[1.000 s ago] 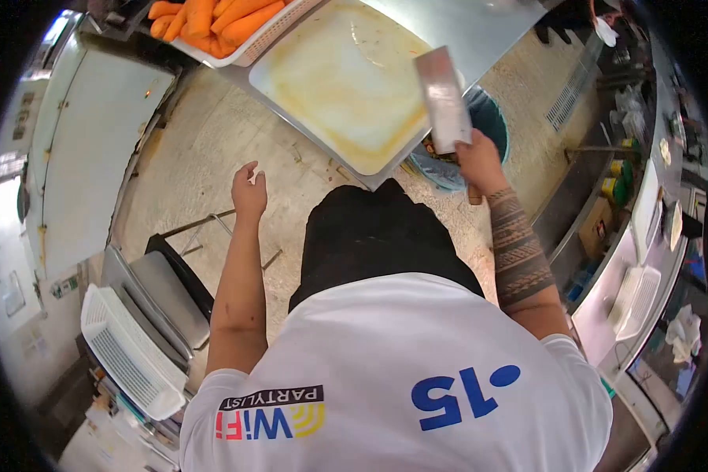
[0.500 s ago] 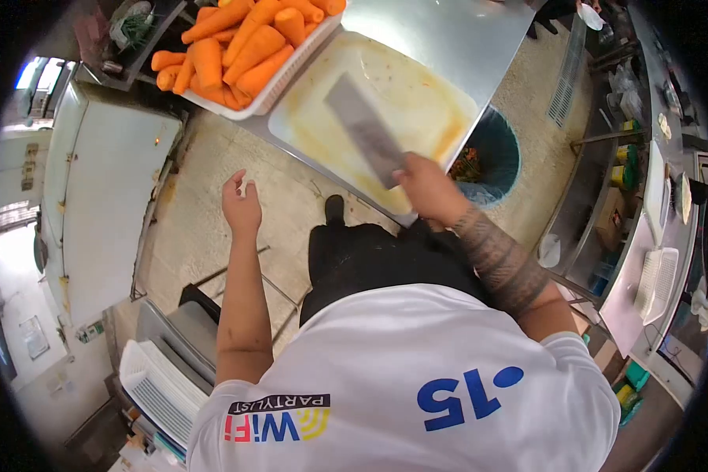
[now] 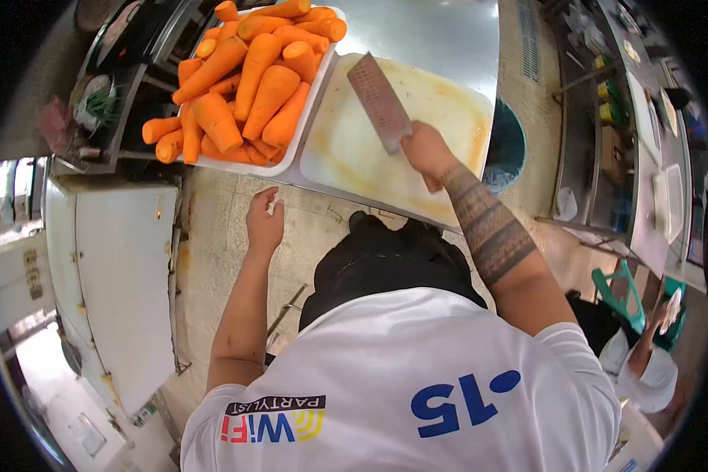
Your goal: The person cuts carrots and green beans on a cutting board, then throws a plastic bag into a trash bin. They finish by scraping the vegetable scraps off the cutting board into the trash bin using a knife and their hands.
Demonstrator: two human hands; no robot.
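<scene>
My right hand (image 3: 427,150) is wrapped round the handle of a cleaver (image 3: 381,104). Its broad, speckled blade lies over the stained white cutting board (image 3: 346,177), pointing toward the far left. My left hand (image 3: 266,219) is held in the air short of the table edge, fingers loosely curled and apart, with nothing in it. Beyond that hand, a white plastic basket (image 3: 297,145) is heaped with peeled carrots (image 3: 272,94). The basket stands at the left of the board.
The board and basket rest on a metal table (image 3: 417,35). A dark bin (image 3: 508,149) stands by the table's right side. A white chest-like appliance (image 3: 126,275) is on the left. Another person (image 3: 645,374) is at the lower right; shelving (image 3: 598,149) runs along the right.
My view has turned, bringing more of the carrot basket and another person into sight. The cleaver, blurred before, now shows sharply over the board. My left hand stays free, nearer the basket.
</scene>
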